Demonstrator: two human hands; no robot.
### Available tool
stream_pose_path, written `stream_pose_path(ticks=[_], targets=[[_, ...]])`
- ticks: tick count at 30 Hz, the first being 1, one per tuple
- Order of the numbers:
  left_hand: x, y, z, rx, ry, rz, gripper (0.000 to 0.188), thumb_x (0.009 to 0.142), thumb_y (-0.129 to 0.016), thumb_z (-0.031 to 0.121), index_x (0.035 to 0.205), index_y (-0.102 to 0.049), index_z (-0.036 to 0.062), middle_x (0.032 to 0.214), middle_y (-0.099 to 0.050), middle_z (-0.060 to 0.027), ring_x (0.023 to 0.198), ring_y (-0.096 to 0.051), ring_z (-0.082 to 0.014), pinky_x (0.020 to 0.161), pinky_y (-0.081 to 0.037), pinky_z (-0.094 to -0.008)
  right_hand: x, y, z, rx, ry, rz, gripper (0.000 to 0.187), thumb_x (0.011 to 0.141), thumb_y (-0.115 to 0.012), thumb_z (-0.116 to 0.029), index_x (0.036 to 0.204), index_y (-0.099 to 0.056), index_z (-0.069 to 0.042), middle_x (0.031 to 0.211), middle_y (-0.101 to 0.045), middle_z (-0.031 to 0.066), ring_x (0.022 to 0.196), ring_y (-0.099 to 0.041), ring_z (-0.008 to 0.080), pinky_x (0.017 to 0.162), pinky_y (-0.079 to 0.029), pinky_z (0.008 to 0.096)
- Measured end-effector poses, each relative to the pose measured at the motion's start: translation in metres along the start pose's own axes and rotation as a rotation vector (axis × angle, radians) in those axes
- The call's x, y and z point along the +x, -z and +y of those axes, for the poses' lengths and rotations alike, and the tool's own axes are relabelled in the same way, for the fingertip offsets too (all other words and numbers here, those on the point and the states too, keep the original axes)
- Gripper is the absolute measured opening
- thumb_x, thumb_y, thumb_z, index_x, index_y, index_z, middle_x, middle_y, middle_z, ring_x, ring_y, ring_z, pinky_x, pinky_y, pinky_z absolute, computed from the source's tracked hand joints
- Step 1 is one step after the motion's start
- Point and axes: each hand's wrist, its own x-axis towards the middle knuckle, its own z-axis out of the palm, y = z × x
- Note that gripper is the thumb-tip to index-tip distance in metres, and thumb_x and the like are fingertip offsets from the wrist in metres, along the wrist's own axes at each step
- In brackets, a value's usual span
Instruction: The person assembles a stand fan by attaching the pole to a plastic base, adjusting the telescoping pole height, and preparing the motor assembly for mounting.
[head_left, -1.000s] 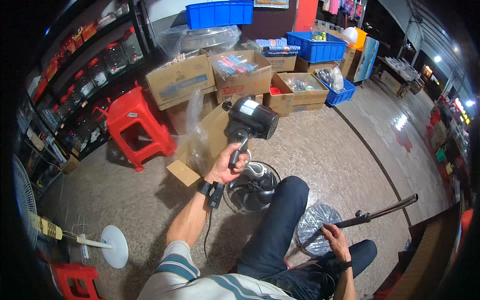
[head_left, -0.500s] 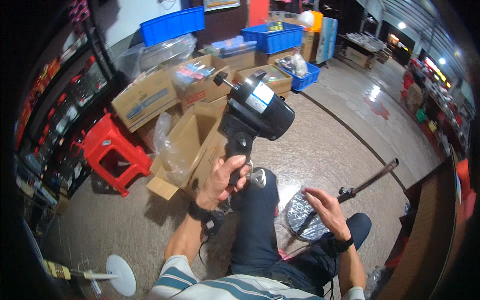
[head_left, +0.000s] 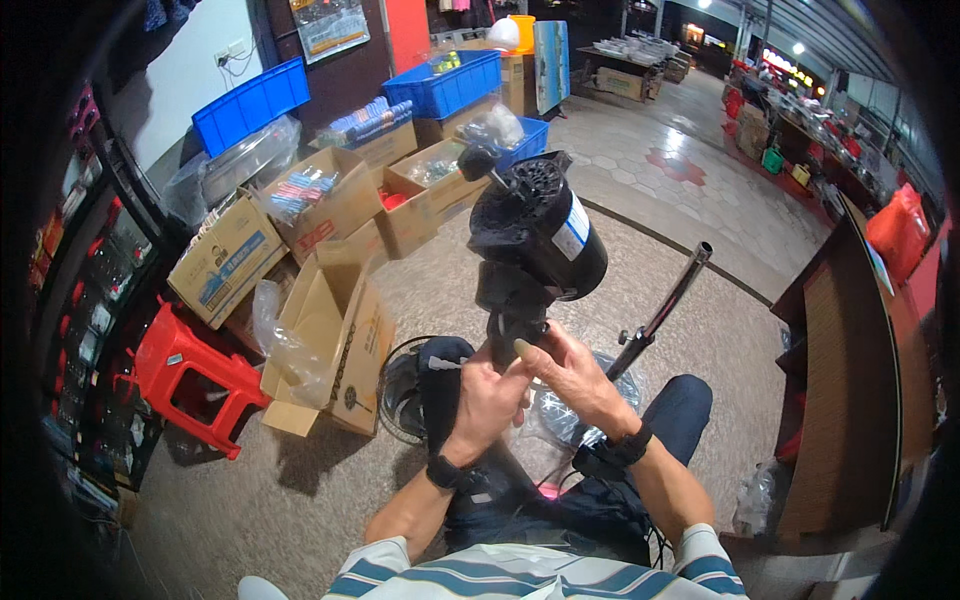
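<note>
A black fan motor head [head_left: 540, 235] with a white and blue label stands up in front of me, its shaft pointing to the upper left. My left hand [head_left: 487, 395] is closed around the lower end of its neck [head_left: 515, 325]. My right hand [head_left: 578, 382] grips the same neck from the right, thumb on top; part of the neck is hidden by the fingers. Beyond my right hand a dark metal pole [head_left: 672, 300] with a small knob leans up from a round base [head_left: 622, 385] with plastic film on it, between my legs.
An open cardboard box [head_left: 335, 330] with clear plastic stands at the left, beside a red plastic stool [head_left: 195, 375]. A round black wire fan guard [head_left: 398, 395] lies by my left knee. More boxes and blue crates [head_left: 445, 85] are behind. A wooden cabinet [head_left: 840, 400] stands at the right.
My right hand has come over from the right and now grips the motor's neck beside my left hand. The motor head has turned more upright, and the view has swung to the right.
</note>
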Motion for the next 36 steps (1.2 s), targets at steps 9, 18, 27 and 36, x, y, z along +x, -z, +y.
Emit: stream_pose_path(ticks=[9, 18, 27, 36], targets=[[-0.012, -0.042, -0.035, 0.227, -0.322, 0.135, 0.019, 0.098, -0.072, 0.016, 0.095, -0.066, -0.0021, 0.072, -0.069, -0.0067, 0.061, -0.067, -0.0145, 0.052, -0.049, -0.0311, -0.017, 0.013, -0.005, 0.029, 0.021, 0.074, 0.071, 0.092, -0.088, -0.032, 0.145, -0.053, 0.0, 0.128, -0.065, 0.0078, 0.117, -0.063, 0.0164, 0.101, -0.055, 0.0343], [-0.01, -0.014, -0.009, -0.176, 0.092, -0.297, 0.035, 0.103, -0.071, 0.036, 0.1, -0.069, 0.0017, 0.08, -0.063, -0.0042, 0.065, -0.064, -0.0146, 0.055, -0.049, -0.0281, -0.039, 0.018, -0.024, 0.006, 0.119, 0.062, 0.046, 0.099, -0.08, -0.035, 0.126, -0.066, 0.001, 0.105, -0.074, 0.0072, 0.078, -0.068, 0.01, 0.066, -0.057, 0.0262], [-0.007, -0.014, -0.038, -0.252, -0.058, -0.347, 0.036, 0.101, -0.071, 0.043, 0.102, -0.07, 0.0073, 0.084, -0.061, 0.0008, 0.065, -0.06, -0.0115, 0.053, -0.047, -0.0262, -0.059, 0.009, -0.04, -0.064, 0.219, 0.149, 0.057, 0.105, -0.073, -0.037, 0.143, -0.055, 0.001, 0.108, -0.073, 0.008, 0.08, -0.069, 0.0105, 0.066, -0.059, 0.0254], [-0.013, -0.019, -0.019, -0.455, 0.189, -0.377, 0.04, 0.094, -0.072, 0.046, 0.097, -0.066, 0.007, 0.077, -0.061, 0.0004, 0.059, -0.056, -0.0114, 0.051, -0.045, -0.0273, -0.062, 0.012, -0.044, 0.073, 0.227, 0.16, 0.069, 0.102, -0.077, -0.03, 0.152, -0.043, 0.003, 0.14, -0.061, 0.0144, 0.128, -0.059, 0.021, 0.113, -0.046, 0.0404]])
